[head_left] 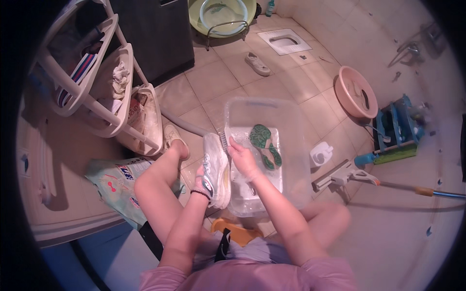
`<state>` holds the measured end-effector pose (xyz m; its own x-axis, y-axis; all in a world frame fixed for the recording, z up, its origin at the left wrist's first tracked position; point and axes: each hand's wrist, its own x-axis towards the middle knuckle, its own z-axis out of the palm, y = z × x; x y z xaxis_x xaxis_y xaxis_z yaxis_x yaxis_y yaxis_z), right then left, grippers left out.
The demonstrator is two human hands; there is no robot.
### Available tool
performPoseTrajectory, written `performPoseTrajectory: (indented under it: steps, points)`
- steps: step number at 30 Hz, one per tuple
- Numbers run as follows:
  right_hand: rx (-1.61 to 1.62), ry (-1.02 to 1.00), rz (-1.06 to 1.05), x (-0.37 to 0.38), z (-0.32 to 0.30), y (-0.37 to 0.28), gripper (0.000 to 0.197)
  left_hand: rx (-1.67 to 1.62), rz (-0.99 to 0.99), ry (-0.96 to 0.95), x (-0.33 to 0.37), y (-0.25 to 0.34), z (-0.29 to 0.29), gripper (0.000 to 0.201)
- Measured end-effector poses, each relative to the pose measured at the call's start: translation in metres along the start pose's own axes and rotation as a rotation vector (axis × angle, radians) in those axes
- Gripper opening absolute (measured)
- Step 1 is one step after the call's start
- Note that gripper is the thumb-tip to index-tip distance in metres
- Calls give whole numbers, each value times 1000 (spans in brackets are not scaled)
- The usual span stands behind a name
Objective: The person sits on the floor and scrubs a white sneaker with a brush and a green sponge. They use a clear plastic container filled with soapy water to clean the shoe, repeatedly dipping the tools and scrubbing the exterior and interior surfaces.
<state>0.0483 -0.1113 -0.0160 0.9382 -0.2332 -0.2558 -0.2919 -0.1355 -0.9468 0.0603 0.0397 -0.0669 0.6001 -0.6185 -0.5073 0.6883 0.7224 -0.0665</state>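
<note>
My left hand is closed around a white sneaker, held upright at the left rim of a clear plastic tub. My right hand grips a scrubbing brush, its pale bristles against or very near the sneaker's side; the fingers hide most of its handle. Inside the tub lies a green patterned insole with a pale middle section, on a wet whitish bottom.
A second sneaker lies on the tiles. A pink basin, white jug, floor squeegee and blue rack stand right. Left are a tiered shelf, grey hose and green bag. A squat toilet lies beyond.
</note>
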Motion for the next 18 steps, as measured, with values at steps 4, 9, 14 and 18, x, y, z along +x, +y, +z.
performPoseTrajectory:
  steps: [4,9,14,18]
  points:
    - [-426,162,34,-40,14,-1,43,132,96,29,11,8,-22,40]
    - [-421,-13,30,-138,31,62,46,212,91,110,0,3,-2,41]
    - [-411,81,148,-32,19,-4,48,193,48,135,2,-1,-7,40]
    - [101,108,112,67,-1,23,57,233,71,135,8,-7,2,44]
